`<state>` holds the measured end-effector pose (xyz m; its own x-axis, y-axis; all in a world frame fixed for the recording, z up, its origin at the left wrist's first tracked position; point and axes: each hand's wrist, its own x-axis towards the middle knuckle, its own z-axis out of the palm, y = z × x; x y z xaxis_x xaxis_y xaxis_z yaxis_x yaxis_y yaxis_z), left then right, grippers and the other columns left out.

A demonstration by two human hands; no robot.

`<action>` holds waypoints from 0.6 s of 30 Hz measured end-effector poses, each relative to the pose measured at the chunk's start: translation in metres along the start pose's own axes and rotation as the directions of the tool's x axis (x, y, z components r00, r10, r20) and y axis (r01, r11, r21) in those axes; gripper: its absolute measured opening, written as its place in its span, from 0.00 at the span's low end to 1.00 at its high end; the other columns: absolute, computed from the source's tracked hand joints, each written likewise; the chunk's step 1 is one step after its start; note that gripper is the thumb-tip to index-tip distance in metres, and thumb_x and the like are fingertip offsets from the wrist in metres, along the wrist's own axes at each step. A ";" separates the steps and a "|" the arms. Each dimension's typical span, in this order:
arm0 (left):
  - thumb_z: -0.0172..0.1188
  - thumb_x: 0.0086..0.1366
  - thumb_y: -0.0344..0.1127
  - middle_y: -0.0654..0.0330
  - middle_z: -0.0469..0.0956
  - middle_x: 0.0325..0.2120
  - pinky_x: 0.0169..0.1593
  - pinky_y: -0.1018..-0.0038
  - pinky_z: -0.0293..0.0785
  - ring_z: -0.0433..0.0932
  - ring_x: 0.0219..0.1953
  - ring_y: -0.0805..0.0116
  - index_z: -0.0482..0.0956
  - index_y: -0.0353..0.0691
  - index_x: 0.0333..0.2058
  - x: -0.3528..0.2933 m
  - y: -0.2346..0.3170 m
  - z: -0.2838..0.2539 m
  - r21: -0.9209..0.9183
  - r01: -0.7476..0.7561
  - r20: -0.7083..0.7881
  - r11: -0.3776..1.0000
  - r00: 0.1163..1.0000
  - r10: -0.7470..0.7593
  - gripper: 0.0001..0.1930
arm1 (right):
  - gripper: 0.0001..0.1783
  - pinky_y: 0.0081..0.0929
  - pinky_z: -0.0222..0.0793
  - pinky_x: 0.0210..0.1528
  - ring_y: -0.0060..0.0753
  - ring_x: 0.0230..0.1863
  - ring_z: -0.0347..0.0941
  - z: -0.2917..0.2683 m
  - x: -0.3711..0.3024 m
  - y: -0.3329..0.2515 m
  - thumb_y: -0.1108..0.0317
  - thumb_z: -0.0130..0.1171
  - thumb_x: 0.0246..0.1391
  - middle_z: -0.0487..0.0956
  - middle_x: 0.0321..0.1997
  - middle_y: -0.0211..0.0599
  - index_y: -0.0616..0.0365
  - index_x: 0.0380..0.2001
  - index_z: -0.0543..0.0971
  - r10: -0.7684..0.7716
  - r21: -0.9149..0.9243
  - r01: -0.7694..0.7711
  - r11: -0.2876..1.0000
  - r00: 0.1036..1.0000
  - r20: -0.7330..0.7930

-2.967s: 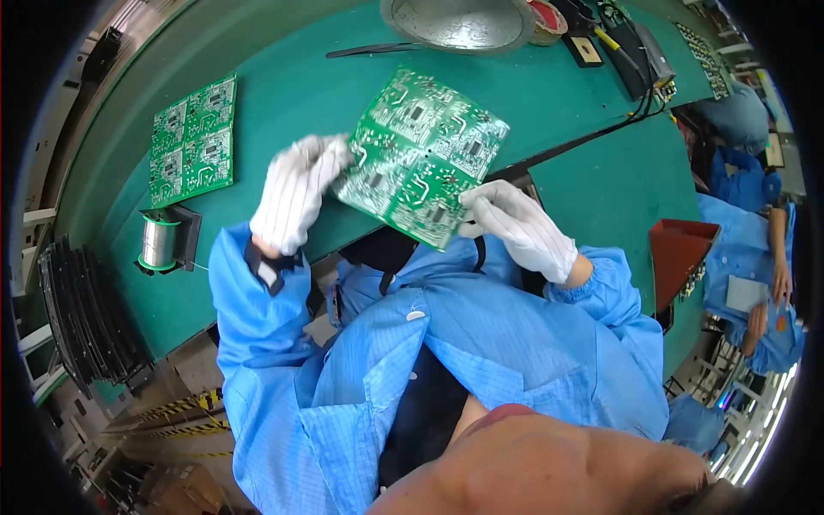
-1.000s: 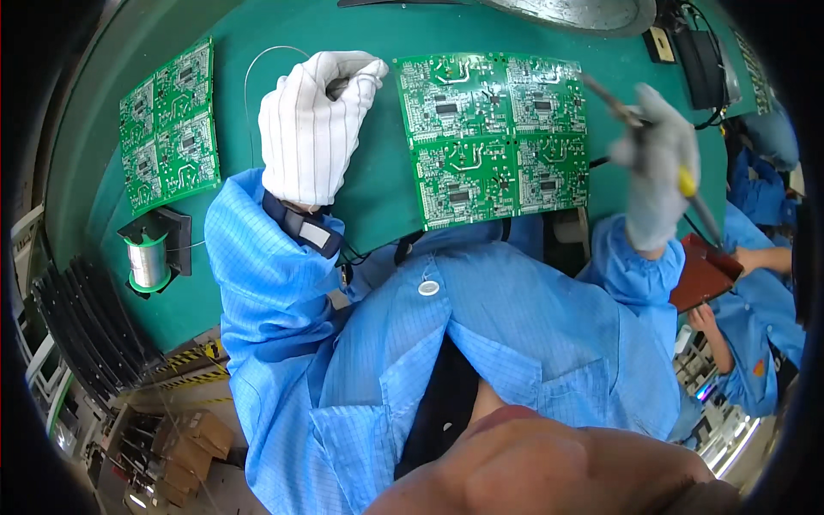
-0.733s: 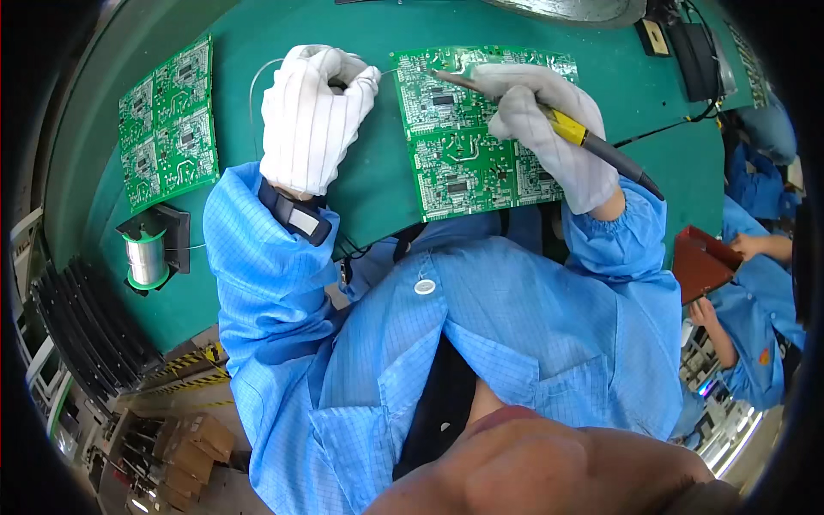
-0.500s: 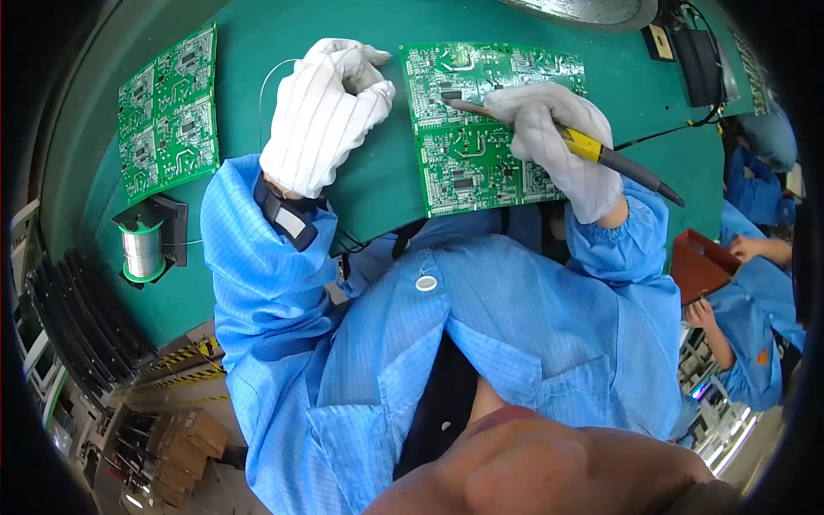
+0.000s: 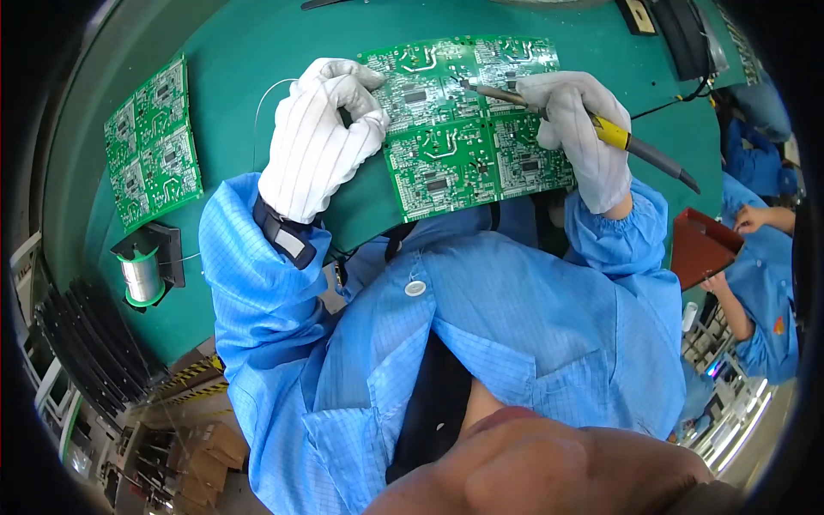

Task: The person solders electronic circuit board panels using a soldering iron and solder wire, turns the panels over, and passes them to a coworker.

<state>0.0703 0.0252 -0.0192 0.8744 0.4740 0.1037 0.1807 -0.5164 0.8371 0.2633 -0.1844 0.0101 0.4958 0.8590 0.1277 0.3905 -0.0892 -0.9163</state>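
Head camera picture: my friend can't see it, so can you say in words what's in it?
A person in a blue coat and white gloves works at a green table, the right hand holding a yellow-handled soldering iron with its tip on a green circuit board. The left hand rests at the board's left edge. Another board and a wire spool lie further left.

Brown cardboard boxes (image 5: 202,463) stacked low at lower left below the bench edge, blurred, flaps and faces plain tan. Yellow-and-black striped warning tape (image 5: 184,376) just above them, running slantwise along the bench's near edge. Small pale grey rectangular tag (image 5: 292,244) on the dark wrist strap just behind the left hand (image 5: 318,142); small red-orange badge (image 5: 777,325) on the blue sleeve of a co-worker at far right, shape too small to tell.
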 end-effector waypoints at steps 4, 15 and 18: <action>0.64 0.53 0.33 0.53 0.83 0.38 0.46 0.64 0.76 0.80 0.43 0.57 0.78 0.38 0.22 0.001 0.001 0.004 0.078 -0.043 -0.031 0.996 0.998 0.045 0.07 | 0.18 0.15 0.64 0.31 0.11 0.25 0.64 -0.001 0.001 0.001 0.63 0.47 0.70 0.80 0.31 0.27 0.65 0.42 0.82 0.085 0.070 -0.082 0.994 0.996 -0.029; 0.66 0.54 0.33 0.56 0.83 0.38 0.42 0.66 0.77 0.81 0.38 0.58 0.78 0.38 0.22 0.002 -0.004 0.013 0.161 -0.090 -0.099 0.983 0.989 0.107 0.07 | 0.16 0.19 0.68 0.35 0.14 0.23 0.66 -0.015 0.003 0.002 0.65 0.51 0.65 0.77 0.29 0.26 0.65 0.46 0.82 0.191 0.152 -0.167 0.974 0.969 -0.154; 0.66 0.54 0.33 0.56 0.83 0.38 0.40 0.65 0.77 0.81 0.36 0.57 0.78 0.38 0.23 -0.001 -0.001 0.015 0.170 -0.011 -0.137 0.985 0.990 0.034 0.07 | 0.16 0.19 0.69 0.36 0.17 0.25 0.68 -0.039 -0.001 0.006 0.64 0.53 0.65 0.79 0.31 0.30 0.65 0.46 0.82 0.115 0.096 -0.092 0.991 0.955 -0.272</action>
<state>0.0763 0.0146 -0.0279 0.8101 0.5492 0.2049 0.2452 -0.6350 0.7326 0.2957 -0.2056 0.0192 0.7296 0.6734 0.1194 0.2665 -0.1192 -0.9564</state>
